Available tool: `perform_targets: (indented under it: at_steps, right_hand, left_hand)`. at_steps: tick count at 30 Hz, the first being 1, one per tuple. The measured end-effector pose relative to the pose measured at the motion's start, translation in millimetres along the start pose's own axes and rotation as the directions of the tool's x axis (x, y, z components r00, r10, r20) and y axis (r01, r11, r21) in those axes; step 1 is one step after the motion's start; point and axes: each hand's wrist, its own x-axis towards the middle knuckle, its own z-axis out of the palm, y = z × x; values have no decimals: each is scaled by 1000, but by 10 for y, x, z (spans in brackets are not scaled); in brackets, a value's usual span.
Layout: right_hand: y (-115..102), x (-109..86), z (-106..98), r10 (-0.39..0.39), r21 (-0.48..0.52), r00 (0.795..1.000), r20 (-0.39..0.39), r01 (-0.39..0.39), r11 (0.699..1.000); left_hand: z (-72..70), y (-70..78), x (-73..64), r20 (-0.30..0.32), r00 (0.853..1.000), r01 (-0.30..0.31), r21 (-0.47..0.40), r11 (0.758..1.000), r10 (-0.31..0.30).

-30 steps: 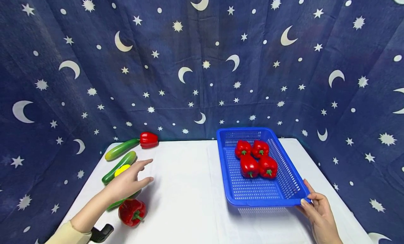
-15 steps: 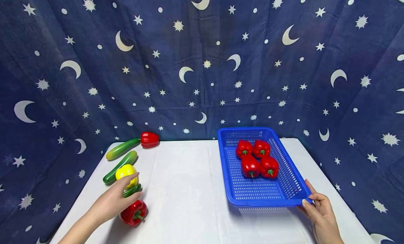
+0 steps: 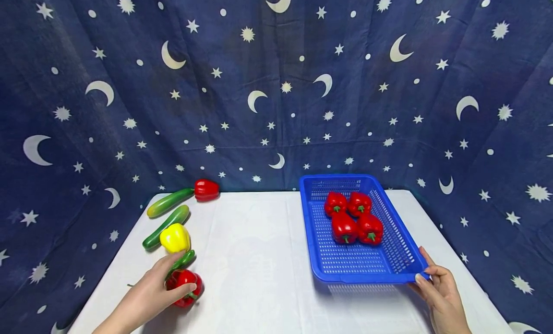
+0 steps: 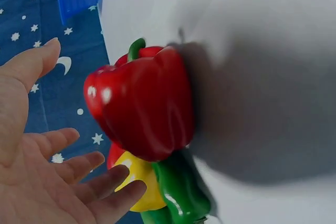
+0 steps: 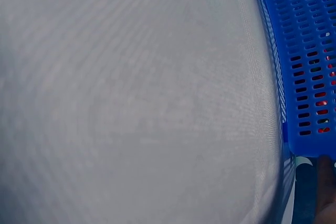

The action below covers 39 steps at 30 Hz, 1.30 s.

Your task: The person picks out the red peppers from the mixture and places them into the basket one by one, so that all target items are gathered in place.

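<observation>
My left hand [image 3: 149,288] is over the red bell pepper [image 3: 186,287] at the table's near left, partly covering it. In the left wrist view, the fingers [image 4: 100,184] are spread and a gap separates them from that pepper. Just beyond it lie a green pepper [image 3: 185,260], partly hidden by the hand, and a yellow bell pepper [image 3: 174,238]. At the right, my right hand [image 3: 440,295] grips the near right corner of a blue plastic basket [image 3: 358,278], thumb on the rim. Several red bell peppers [image 3: 344,227] sit inside the basket.
Two cucumbers [image 3: 166,227] lie farther back on the left, with another red bell pepper [image 3: 206,190] at the far end. White cloth [image 3: 255,257] spans the table between the vegetables and the basket. A dark blue curtain [image 3: 242,113] with moons and stars surrounds the table's back and sides.
My left hand has moved toward me and down, from above the yellow pepper to the near red bell pepper. The right hand keeps its grip on the basket's corner.
</observation>
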Motion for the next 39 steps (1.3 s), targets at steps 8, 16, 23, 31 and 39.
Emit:
perform_targets:
  at_steps: [8,16,23,31,39]
  right_hand:
    - [0,-12,-1,3,-2,1000,-16,-3,1000]
    - [-7,-2,3,15,12,1000,-18,-15,1000]
    - [-11,9,13,50,-6,998,-48,-51,999]
    - [-24,7,10,50,-25,998,-30,-51,998]
    - [-26,11,5,47,-29,999,-18,-47,998]
  left_hand:
    - [107,-22,-73,9,1000,28,-12,1000,-28]
    - [187,-86,-90,-34,999,13,27,1000,-12]
    - [228,-137,-101,-41,999,1,31,1000,0]
    - [258,-148,-97,-26,1000,-11,-15,1000,11]
    - [289,-157,-78,23,1000,7,-100,995,-5]
